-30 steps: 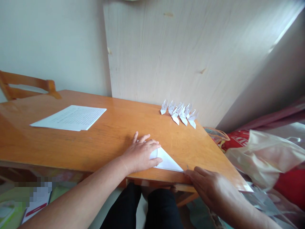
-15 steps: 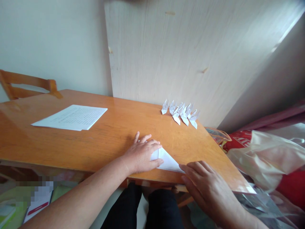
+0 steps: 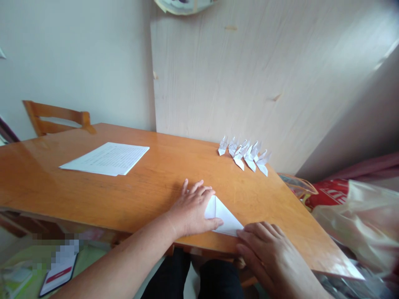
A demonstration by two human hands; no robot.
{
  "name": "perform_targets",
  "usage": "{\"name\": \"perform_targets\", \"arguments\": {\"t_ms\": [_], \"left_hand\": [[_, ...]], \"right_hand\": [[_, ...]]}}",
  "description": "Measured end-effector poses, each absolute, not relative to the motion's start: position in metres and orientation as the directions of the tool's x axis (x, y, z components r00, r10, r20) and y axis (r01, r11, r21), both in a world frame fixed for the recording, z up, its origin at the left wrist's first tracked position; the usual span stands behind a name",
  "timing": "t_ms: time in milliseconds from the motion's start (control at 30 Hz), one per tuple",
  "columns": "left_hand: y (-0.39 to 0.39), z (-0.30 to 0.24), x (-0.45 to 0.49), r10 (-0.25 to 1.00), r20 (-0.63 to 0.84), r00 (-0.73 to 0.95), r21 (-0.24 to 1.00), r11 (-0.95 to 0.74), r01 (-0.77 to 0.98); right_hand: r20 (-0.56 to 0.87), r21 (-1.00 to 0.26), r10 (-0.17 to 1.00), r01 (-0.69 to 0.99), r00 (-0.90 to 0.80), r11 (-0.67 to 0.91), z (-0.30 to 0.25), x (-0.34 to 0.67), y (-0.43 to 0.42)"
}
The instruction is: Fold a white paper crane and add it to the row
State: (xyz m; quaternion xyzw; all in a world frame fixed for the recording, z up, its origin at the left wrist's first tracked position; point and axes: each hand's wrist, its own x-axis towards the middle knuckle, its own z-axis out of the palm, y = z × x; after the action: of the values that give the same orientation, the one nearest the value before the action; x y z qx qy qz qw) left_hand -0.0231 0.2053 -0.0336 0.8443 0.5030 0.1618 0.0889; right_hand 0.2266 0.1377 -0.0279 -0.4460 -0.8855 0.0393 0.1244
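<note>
A white sheet folded into a triangle (image 3: 225, 214) lies near the front edge of the orange wooden table (image 3: 149, 182). My left hand (image 3: 193, 208) rests flat on its left part, fingers stretched and spread. My right hand (image 3: 264, 249) lies at the table's front edge with its fingertips against the triangle's right corner, fingers extended. Neither hand grips anything.
Several small folded white paper figures (image 3: 245, 153) stand in a row at the table's back right. A stack of printed sheets (image 3: 106, 158) lies at the back left. A wooden chair (image 3: 57, 118) stands behind the table; plastic bags (image 3: 352, 207) sit to the right; a pale board leans behind.
My right hand has slid left along the table's front edge until its fingers meet the triangle's right corner. The left hand stays pressed on the paper. The view has shifted slightly.
</note>
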Motion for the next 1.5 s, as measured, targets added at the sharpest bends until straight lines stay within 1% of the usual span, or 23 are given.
{"name": "perform_targets", "arguments": {"t_ms": [167, 300, 367, 467, 633, 700, 767, 867, 933, 1033, 1167, 1267, 1333, 1400, 1433, 1467, 1500], "left_hand": [[0.204, -0.03, -0.023, 0.881, 0.161, 0.445, 0.322, -0.473, 0.82], [0.204, -0.032, -0.024, 0.875, 0.201, 0.44, 0.323, -0.483, 0.814], [0.204, -0.034, -0.024, 0.867, 0.225, 0.445, 0.325, -0.497, 0.804], [0.203, -0.034, -0.025, 0.86, 0.244, 0.448, 0.346, -0.509, 0.788], [0.203, -0.031, -0.029, 0.842, 0.385, 0.377, 0.416, -0.523, 0.744], [0.203, -0.029, -0.03, 0.814, 0.438, 0.381, 0.444, -0.565, 0.696], [0.201, -0.026, -0.031, 0.791, 0.456, 0.408, 0.47, -0.603, 0.645], [0.194, -0.02, -0.031, 0.769, 0.396, 0.501, 0.463, -0.639, 0.614], [0.186, -0.017, -0.029, 0.741, 0.341, 0.579, 0.418, -0.671, 0.612], [0.173, -0.015, -0.026, 0.683, 0.299, 0.667, 0.34, -0.729, 0.594], [0.157, -0.015, -0.022, 0.69, 0.26, 0.675, 0.269, -0.723, 0.636], [0.15, -0.017, -0.02, 0.679, 0.274, 0.681, 0.227, -0.734, 0.64], [0.149, -0.017, -0.02, 0.66, 0.298, 0.689, 0.211, -0.75, 0.627], [0.149, -0.016, -0.022, 0.661, 0.345, 0.666, 0.217, -0.747, 0.629], [0.15, -0.015, -0.023, 0.676, 0.383, 0.63, 0.241, -0.731, 0.638], [0.151, -0.013, -0.024, 0.699, 0.429, 0.573, 0.287, -0.707, 0.647], [0.152, -0.011, -0.025, 0.728, 0.47, 0.499, 0.36, -0.674, 0.645]], "right_hand": [[0.231, -0.177, 0.786, 0.77, -0.573, 0.613, -0.028, 0.215, 0.149], [0.295, -0.15, 0.753, 0.75, -0.588, 0.644, -0.034, 0.21, 0.152], [0.334, -0.124, 0.731, 0.741, -0.595, 0.66, -0.036, 0.211, 0.152], [0.405, -0.053, 0.692, 0.74, -0.598, 0.671, -0.039, 0.214, 0.15], [0.508, 0.079, 0.61, 0.738, -0.608, 0.67, -0.048, 0.217, 0.144], [0.522, 0.105, 0.604, 0.747, -0.603, 0.656, -0.052, 0.217, 0.141], [0.534, 0.109, 0.606, 0.758, -0.59, 0.643, -0.054, 0.216, 0.138], [0.555, 0.094, 0.605, 0.766, -0.57, 0.635, -0.058, 0.217, 0.134], [0.569, 0.084, 0.606, 0.771, -0.557, 0.631, -0.06, 0.217, 0.132], [0.569, 0.065, 0.62, 0.781, -0.54, 0.621, -0.062, 0.218, 0.13], [0.563, 0.014, 0.642, 0.783, -0.52, 0.622, -0.061, 0.218, 0.129], [0.574, -0.029, 0.649, 0.78, -0.499, 0.625, -0.054, 0.218, 0.126], [0.61, -0.068, 0.647, 0.783, -0.458, 0.618, -0.048, 0.22, 0.122], [0.664, -0.135, 0.648, 0.793, -0.373, 0.594, -0.042, 0.224, 0.118], [0.685, -0.181, 0.655, 0.797, -0.319, 0.577, -0.04, 0.226, 0.117], [0.703, -0.232, 0.663, 0.799, -0.257, 0.555, -0.039, 0.227, 0.116], [0.71, -0.29, 0.678, 0.796, -0.193, 0.531, -0.038, 0.229, 0.116]]}}
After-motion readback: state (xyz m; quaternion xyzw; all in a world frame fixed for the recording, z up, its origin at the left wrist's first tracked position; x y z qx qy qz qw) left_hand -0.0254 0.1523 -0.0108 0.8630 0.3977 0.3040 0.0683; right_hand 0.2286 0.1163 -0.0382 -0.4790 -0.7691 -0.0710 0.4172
